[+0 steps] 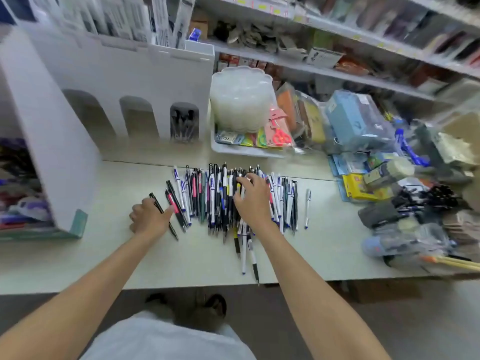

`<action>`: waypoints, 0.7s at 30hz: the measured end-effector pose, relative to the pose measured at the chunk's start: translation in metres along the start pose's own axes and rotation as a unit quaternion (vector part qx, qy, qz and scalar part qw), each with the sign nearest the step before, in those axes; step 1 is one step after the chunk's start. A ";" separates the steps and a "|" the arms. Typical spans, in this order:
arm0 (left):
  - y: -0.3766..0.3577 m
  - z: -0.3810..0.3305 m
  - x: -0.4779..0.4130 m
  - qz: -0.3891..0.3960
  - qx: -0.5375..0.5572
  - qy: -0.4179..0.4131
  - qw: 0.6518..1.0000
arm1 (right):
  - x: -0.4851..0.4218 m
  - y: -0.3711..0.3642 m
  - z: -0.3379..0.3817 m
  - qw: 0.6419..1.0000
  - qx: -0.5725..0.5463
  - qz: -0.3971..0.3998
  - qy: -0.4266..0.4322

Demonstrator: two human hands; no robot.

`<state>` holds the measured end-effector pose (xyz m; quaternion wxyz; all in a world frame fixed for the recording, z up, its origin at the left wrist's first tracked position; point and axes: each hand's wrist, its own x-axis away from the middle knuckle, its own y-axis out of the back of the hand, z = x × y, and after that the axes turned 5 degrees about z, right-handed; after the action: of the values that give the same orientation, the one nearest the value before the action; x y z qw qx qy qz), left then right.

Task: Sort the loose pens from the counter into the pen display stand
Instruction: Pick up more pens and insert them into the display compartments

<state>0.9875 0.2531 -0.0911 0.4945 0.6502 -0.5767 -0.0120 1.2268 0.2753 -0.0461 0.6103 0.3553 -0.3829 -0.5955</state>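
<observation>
- Head view: a person stands at a pale counter (78, 255) in a stationery shop, with both bare forearms reaching over a spread of loose pens (215, 198).
- The pens lie side by side in a rough row near the middle of the counter. A few (244, 250) have slid down toward its near edge, and a single white pen (307, 209) lies apart on the right.
- The left hand (149, 216) rests at the row's left end, its fingers curled around a black pen (172, 229) that runs slantwise beneath the palm and lies on the counter.
- The right hand (253, 198) is spread wide over the thick of the row, its bent fingertips resting on the pens.
- The white pen display stand (117, 71) sits at the back left of the counter, well apart from the row. Of its arched openings, the rightmost arch (184, 123) shows dark pens inside.
- To the right of the stand, a white tray (233, 149) carries a stack of clear plastic lids (241, 100) and packaged pink scissors (279, 133).
- Bagged stationery (358, 120) crowds the counter's right side under blurred shelves (337, 74).
</observation>
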 end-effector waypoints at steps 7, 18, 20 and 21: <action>-0.027 -0.051 -0.012 0.017 0.099 -0.010 0.995 | -0.027 -0.010 -0.015 0.999 0.022 0.021 0.028; -0.062 -0.083 -0.018 -0.050 0.034 0.039 0.997 | -0.041 -0.028 -0.039 0.994 0.079 0.044 0.069; -0.065 -0.086 -0.020 -0.051 0.021 0.029 0.998 | -0.042 -0.029 -0.040 0.993 0.080 0.033 0.075; -0.065 -0.086 -0.021 -0.047 0.018 0.021 0.999 | -0.042 -0.030 -0.040 0.993 0.080 0.031 0.075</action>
<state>1.0786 0.3134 -0.1020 0.4937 0.6854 -0.5352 -0.0106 1.2492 0.3150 -0.0929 0.6253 0.4348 -0.3931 -0.5152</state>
